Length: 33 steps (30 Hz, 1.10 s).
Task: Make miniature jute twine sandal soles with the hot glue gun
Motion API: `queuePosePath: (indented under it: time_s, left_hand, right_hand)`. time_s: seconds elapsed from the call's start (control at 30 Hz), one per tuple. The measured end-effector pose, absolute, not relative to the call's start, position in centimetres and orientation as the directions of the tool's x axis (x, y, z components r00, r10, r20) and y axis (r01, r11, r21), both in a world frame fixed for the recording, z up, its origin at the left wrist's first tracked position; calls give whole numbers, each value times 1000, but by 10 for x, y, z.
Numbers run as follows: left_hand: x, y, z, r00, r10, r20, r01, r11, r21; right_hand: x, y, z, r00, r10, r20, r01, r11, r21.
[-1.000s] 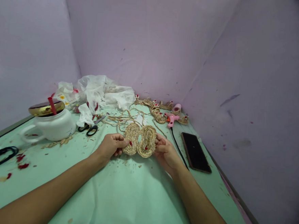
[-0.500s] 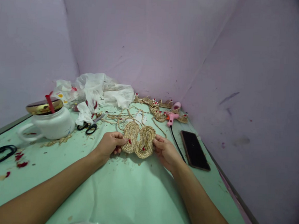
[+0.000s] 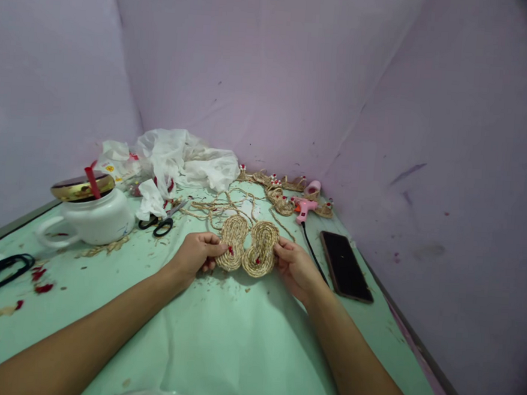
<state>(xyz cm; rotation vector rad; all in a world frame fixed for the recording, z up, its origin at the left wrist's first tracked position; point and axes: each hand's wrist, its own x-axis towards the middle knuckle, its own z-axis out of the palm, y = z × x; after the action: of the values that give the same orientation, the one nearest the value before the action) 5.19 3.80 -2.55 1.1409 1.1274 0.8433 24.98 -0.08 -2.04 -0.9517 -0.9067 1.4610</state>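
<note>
Coils (image 3: 233,231) sit between the left and right edges of our table (image 3: 221,339), our left hand (image 3: 193,254) pinching one, our right hand (image 3: 299,269) the other, their tops now slightly wider apart, probably making both outlines clearer

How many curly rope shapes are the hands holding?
2. The left coiled straw piece is in the left hand; the right coiled straw piece is in the right hand.

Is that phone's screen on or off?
It looks off: the phone shows a black face, with only a tiny pale speck, possibly glare.
</note>
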Motion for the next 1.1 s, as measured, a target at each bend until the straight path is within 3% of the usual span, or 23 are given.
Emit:
queuePosePath:
  time_s: [0.73, 1.1]
  left_hand:
    - [53, 36, -23, 303, 925, -231, 50, 227, 973]
    - [50, 40, -24, 381, 879, -288, 23, 302, 953]
  right_hand:
    - [252, 0, -19, -28, 989, -145, -404, -144, -903]
    - [254, 2, -22, -14, 985, -170, -402, -161, -902]
